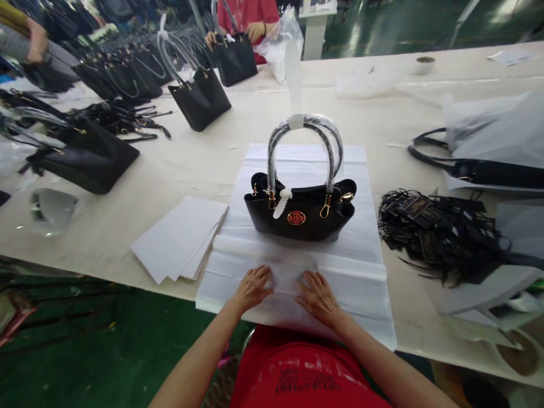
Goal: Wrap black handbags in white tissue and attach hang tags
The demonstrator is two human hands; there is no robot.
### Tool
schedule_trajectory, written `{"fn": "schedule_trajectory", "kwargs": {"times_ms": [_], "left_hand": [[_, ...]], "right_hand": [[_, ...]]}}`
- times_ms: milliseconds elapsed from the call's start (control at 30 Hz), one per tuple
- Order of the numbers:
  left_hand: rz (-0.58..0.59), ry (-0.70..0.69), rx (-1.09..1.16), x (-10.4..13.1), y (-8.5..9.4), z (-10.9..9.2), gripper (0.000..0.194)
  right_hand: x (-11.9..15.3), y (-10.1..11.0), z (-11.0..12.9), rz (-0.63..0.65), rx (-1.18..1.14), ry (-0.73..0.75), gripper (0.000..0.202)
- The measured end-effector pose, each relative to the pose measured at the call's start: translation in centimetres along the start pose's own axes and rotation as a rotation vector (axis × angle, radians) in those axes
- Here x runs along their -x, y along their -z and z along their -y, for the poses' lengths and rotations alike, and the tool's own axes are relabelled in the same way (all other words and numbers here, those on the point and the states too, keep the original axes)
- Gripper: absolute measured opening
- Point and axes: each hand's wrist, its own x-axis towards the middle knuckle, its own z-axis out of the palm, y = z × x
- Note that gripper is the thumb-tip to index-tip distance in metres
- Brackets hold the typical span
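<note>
My left hand (255, 287) rests low on a white sheet (352, 311), its thumb and fingers apart. Across from it, my right hand (318, 296) is on the same sheet with its fingers spread. A blurred, translucent film (291, 272) lies between the fingertips; no grip on it can be made out. Just beyond both hands, a black handbag (276, 225) stands upright on the sheet, untouched. It has a red round emblem (296, 218), gold clasps and a white tag strip (282, 204). Its raised handles (272, 150) are wrapped in clear plastic.
White cards (176, 235) lie to the left, black tags (429, 226) to the right. More black bags (202, 102) stand at the back left. Another bag (497, 173) lies at right, partly under white wrapping. Across the table, a person in red (250, 14) handles a bag.
</note>
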Motion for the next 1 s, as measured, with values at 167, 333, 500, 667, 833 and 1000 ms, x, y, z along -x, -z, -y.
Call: {"fn": "schedule_trajectory", "kwargs": {"times_ms": [167,333,500,667,833,1000], "left_hand": [[0.010,-0.032,-0.032,-0.1,0.5,-0.3,0.044],[-0.001,-0.013,-0.084,-0.9,1.6,-1.1,0.021],[-0.038,-0.030,-0.131,-0.6,4.6,-2.2,0.022],[-0.129,-0.059,-0.194,0.3,10.4,-3.1,0.023],[-0.316,-0.083,-0.287,-1.6,17.9,-3.8,0.021],[-0.370,0.051,-0.362,-7.2,22.8,-3.3,0.017]], "right_hand": [[-0.8,0.4,0.1,0.034,0.105,0.063,0.029],[-2.4,3.7,1.4,0.073,0.005,-0.012,0.018],[-2.7,6.9,2.9,-0.013,0.032,-0.022,0.021],[-4.3,11.8,2.3,-0.008,-0.023,-0.038,0.019],[-9.1,18.9,0.9,0.065,-0.083,-0.138,0.023],[-15.0,23.8,-1.0,0.067,0.086,-0.249,0.025]]}}
